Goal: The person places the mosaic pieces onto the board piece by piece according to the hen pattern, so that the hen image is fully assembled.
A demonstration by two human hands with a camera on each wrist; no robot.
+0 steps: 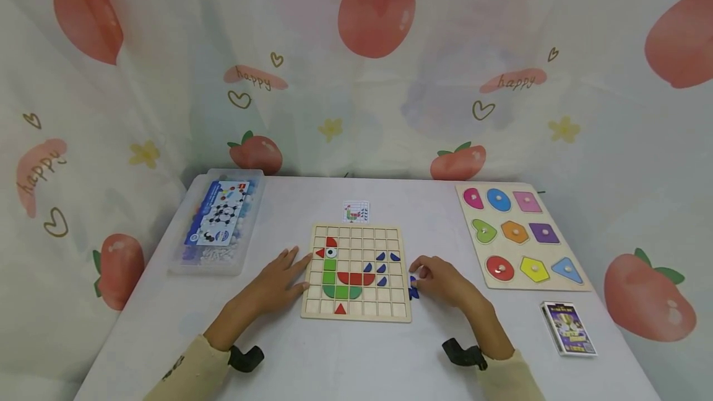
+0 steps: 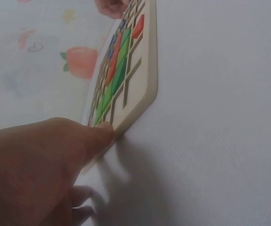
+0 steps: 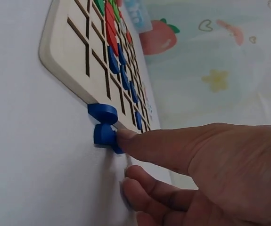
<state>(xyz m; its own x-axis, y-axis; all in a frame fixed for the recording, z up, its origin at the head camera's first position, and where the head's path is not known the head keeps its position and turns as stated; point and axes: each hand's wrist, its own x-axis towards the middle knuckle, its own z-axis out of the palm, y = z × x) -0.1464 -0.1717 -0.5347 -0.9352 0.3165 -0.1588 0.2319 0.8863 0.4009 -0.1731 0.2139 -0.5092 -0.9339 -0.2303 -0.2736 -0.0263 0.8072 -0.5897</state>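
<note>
A wooden grid board [image 1: 384, 310] lies mid-table, with red, green and blue pieces and an eye tile forming a bird-like picture. My left hand [image 1: 278, 282] rests at its left edge, fingers spread; in the left wrist view the thumb [image 2: 100, 134] touches the rim. Just off the board's right edge, my right hand [image 1: 442, 280] hovers low over a few loose blue pieces [image 1: 414, 293]. In the right wrist view, its thumb touches a blue piece [image 3: 105, 135], while another blue piece [image 3: 103, 113] leans by the rim. The right index fingertip is hidden there.
A small pattern card [image 1: 356, 211] lies behind the board. At the left stands a clear plastic case [image 1: 217, 221] with a blue label. A shape puzzle board [image 1: 523, 237] and a card box [image 1: 568, 328] lie at the right. A printed curtain [image 1: 384, 110] hangs behind the table.
</note>
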